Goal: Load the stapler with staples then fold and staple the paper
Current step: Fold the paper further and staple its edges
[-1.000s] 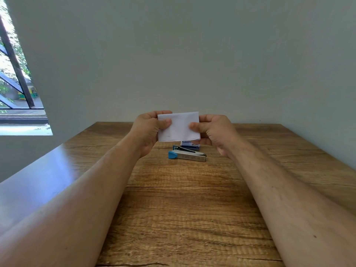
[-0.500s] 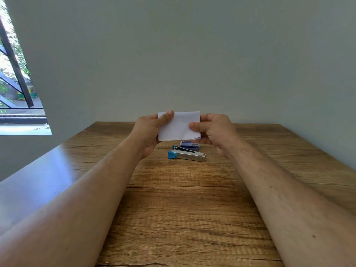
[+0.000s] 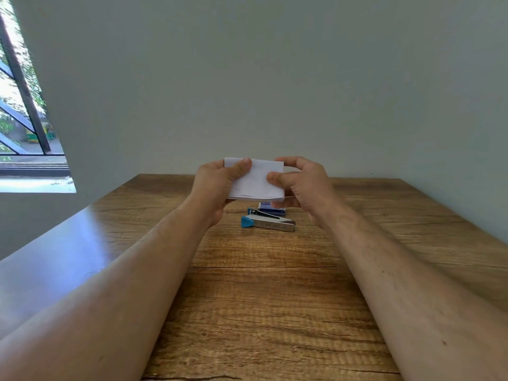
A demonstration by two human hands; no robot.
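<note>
Head view: both hands pinch folded paper (image 3: 254, 178) above table (image 3: 275, 298); left hand (image 3: 217, 185) thumb has slid up to the top edge, right hand (image 3: 302, 185) thumb on face. Fold being pressed; stapler (image 3: 268, 222) lies below, box (image 3: 272, 209) behind it, stapling not yet done

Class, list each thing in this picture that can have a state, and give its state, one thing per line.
paper: folded, held up off the table.
left hand: grips the paper's left edge.
right hand: grips the paper's right edge.
stapler: lying on the table, untouched.
staple box: behind the stapler, partly hidden; open or closed cannot be told.
</note>
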